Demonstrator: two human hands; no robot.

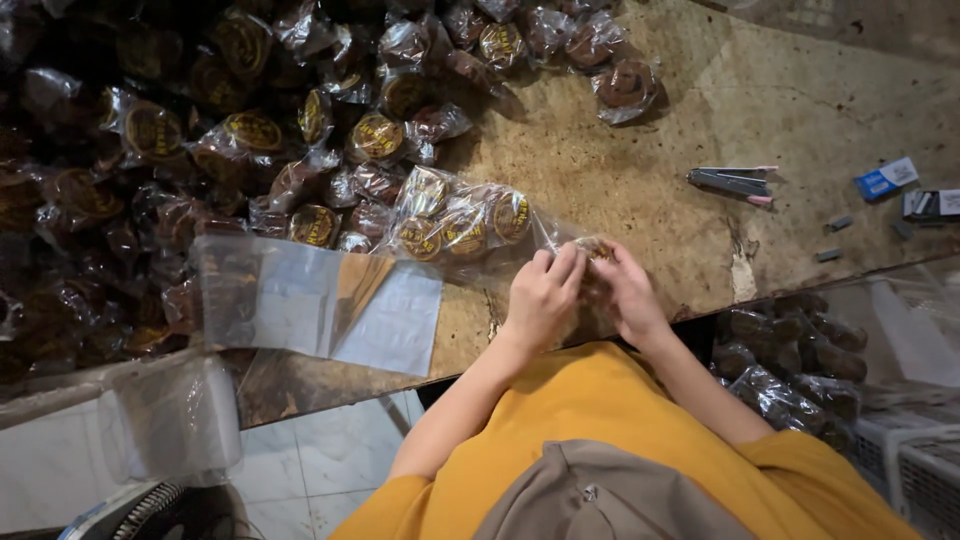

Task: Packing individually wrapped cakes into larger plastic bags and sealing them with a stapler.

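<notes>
Item: clear plastic bag (470,222), lying on the worktop (640,160) just ahead of your hands, holding several round brown wrapped cakes with gold labels. Its long axis runs from its filled, closed end, which lies against the heap, to its open mouth at your fingers, slanting down toward the worktop's near edge. Your left hand (540,295) is curled narrow, fingertips pinching the bag's mouth; your right hand (628,292) is likewise closed in, pressed beside the left and gripping the same mouth end, with one more cake (596,247) just visible under the fingers. Behind and left of the bag: a large heap of individually wrapped cakes (200,150) covering the worktop. Left of the bag, near the front edge: a stack of empty flat clear bags (310,300). Right of the bag, well apart: a stapler (733,182), a small blue box (886,178) and loose staple strips (828,255). Below the worktop's edge, right of the bag: a container of further wrapped cakes (790,370).
</notes>
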